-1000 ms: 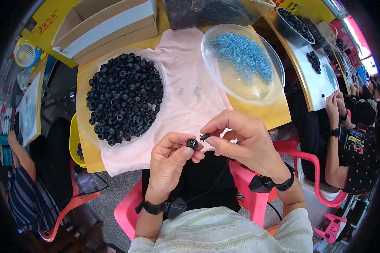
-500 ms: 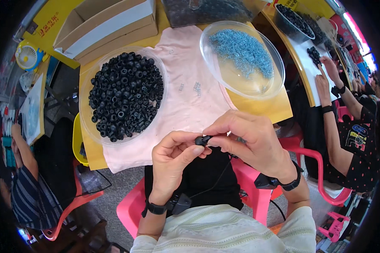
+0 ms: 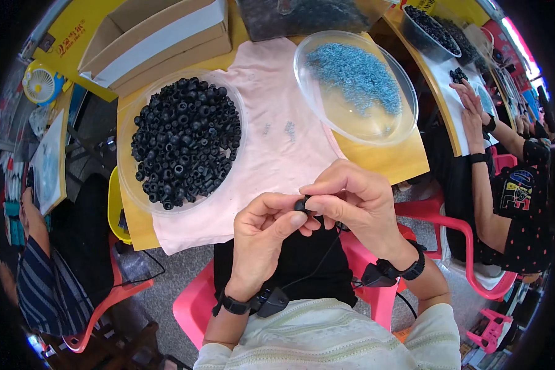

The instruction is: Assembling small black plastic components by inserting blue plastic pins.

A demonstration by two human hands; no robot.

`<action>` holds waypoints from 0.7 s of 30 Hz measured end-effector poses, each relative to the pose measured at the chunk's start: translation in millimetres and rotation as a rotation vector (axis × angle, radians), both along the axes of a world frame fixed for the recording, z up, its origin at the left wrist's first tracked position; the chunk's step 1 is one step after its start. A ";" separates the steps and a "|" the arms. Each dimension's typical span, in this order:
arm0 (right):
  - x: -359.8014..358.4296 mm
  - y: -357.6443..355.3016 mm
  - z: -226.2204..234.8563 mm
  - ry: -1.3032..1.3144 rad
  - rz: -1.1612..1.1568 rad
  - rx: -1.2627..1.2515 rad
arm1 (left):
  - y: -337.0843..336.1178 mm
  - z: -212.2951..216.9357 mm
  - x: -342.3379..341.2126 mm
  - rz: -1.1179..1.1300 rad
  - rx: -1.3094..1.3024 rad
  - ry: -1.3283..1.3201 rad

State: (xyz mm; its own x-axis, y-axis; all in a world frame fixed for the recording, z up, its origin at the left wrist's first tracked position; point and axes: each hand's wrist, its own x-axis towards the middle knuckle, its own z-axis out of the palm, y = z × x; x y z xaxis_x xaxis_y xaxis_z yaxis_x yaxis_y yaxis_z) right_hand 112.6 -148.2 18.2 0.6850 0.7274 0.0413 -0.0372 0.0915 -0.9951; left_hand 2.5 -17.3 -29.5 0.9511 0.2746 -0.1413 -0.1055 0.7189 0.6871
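A small black rubber ring point(image 3: 301, 204), judged light and slightly pliable, is pinched at its rim between the left hand point(image 3: 262, 237) and right hand point(image 3: 351, 200) fingers.

A yellow table point(image 3: 385, 161) fills the upper half of the view, its near edge running from about eight o'clock to three o'clock. A pale pink cloth point(image 3: 271, 148) is spread over its middle and hangs off the near edge. At ten o'clock from the centre, a clear round dish point(image 3: 127, 154) of black rubber rings point(image 3: 185, 140) rests partly on the cloth. At one o'clock, a second clear dish point(image 3: 357, 126) holds small blue parts point(image 3: 354, 74), one side on the cloth, the other on bare table. An open cardboard box point(image 3: 157, 37) sits at eleven o'clock along the far edge. A few tiny pale bits point(image 3: 288, 129) lie on the cloth between the dishes.
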 end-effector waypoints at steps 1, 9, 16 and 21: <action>-0.5 0.7 -2.2 -0.006 -0.014 0.003 | 0.4 -0.9 0.6 -0.014 -0.037 -0.005; -1.1 5.2 -10.7 -0.015 -0.074 -0.021 | 1.5 -5.6 5.0 -0.085 -0.221 0.022; 9.0 5.8 -10.2 -0.468 -0.036 -0.065 | 5.9 -3.8 5.0 -0.142 -0.352 0.023; 12.3 3.5 -7.4 -0.436 0.026 -0.088 | 7.5 -6.0 1.9 -0.173 -0.412 0.027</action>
